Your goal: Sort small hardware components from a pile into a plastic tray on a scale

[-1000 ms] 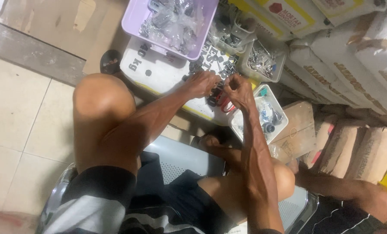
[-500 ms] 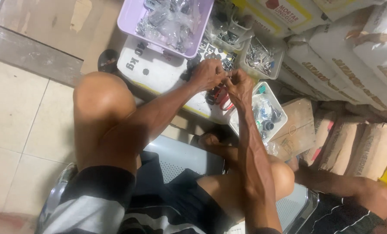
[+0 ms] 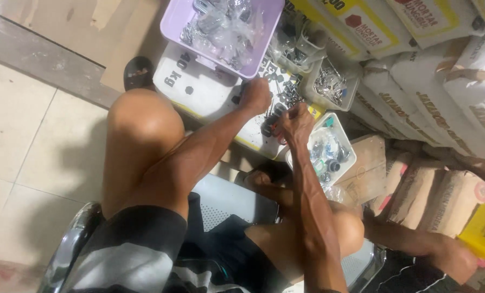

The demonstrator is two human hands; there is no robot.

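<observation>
tub (image 3: 264, 40) behind sack (image 3: 199, 89) — trays (image 3: 334, 87) right

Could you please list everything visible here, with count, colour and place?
tub: one, lilac, top centre, holds bagged metal parts
trays: two, white, right of the hands, hold small fittings
loose parts: many, metallic, on the white sack
white sack: one, under the tub
sacks: several, grey and brown, stacked right
sandal: one, black, left of the sack
chair: one, grey metal, under the person
left hand: fisted over the parts
right hand: pinching a small part
</observation>
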